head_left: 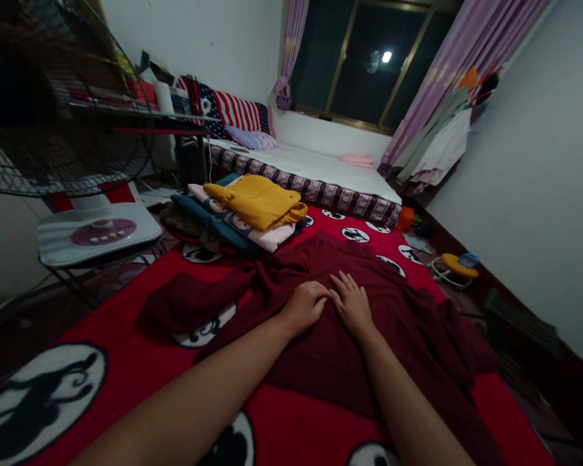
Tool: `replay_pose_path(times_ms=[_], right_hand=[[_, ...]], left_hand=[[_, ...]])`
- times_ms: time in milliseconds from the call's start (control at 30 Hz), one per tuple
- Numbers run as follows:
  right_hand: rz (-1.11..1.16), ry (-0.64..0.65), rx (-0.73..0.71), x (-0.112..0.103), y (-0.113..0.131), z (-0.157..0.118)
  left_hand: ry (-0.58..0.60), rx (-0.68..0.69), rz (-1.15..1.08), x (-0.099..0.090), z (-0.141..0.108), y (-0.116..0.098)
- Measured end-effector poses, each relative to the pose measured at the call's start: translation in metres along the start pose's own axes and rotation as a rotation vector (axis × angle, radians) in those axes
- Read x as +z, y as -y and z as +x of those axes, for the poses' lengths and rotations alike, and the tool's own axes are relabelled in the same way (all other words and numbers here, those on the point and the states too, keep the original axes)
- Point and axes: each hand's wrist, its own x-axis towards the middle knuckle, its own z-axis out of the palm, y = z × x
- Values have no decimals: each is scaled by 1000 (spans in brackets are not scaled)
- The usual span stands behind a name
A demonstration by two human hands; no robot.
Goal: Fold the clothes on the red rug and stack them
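Observation:
A maroon long-sleeved sweater [320,356] lies spread on the red bedding, one sleeve stretched to the left and the other to the right. My left hand [307,305] is at the middle of the sweater, its fingers bent and bunched together with the tips against the cloth; what they pinch, if anything, is hidden. Right beside it, my right hand [352,304] lies flat on the sweater with fingers spread, its thumb close to the left fingertips. Beyond the left sleeve sits a stack of folded clothes, with a yellow garment [260,199] on top.
Red bedding [140,375] with white-and-black round prints lies under the sweater. A standing fan [100,223] is close on the left, with a cluttered table [184,120] behind it. Another bed [311,162] stands below the window. Clothes [442,142] hang at the right wall, near a yellow-topped stool [459,265].

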Motion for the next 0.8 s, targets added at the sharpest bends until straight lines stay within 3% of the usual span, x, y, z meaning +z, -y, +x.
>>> replay_pose_path(times_ms=[100, 200, 300, 433, 533, 600, 800], right_hand=[[16, 14, 12, -1, -2, 0], [54, 6, 24, -4, -3, 1], [105, -15, 28, -5, -2, 1], [177, -35, 31, -5, -3, 0], [215, -50, 33, -3, -6, 1], [232, -58, 28, -2, -8, 1], [231, -73, 18, -1, -8, 1]], left_hand=[[-127, 67, -23, -9, 2, -11], [-149, 115, 122, -30, 13, -23], [-120, 4, 414, -56, 32, -24], [88, -192, 785, -82, 52, -4], [281, -196, 875, -92, 57, 7], [332, -161, 879, -99, 57, 9], [120, -102, 1047, -137, 63, 7]])
